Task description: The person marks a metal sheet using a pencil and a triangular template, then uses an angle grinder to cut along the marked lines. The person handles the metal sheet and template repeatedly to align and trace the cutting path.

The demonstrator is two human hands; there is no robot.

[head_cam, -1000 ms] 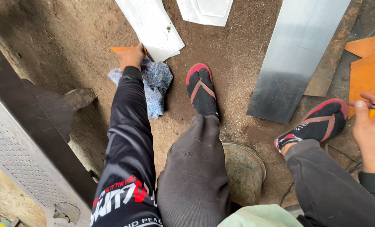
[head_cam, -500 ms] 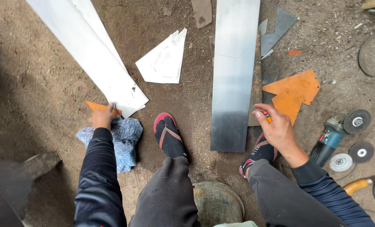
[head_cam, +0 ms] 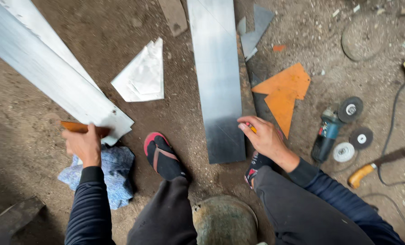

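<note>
The left hand, at about eight o'clock in the view, has its fingers closed on a thin orange piece pressed against the near corner of a long slanted metal strip, with a blue rag on the dirt just below it; the right hand, at about four o'clock, has its fingers pinched together on a small orange-tipped marker at the lower right edge of the upright metal sheet; to mark well, it seems wise to keep the tip against the sheet's edge and the wrist low and steady; the orange template shapes lie at two o'clock of that hand, close by; the angle grinder and its loose discs sit at three o'clock, apart from the fingers.
</note>
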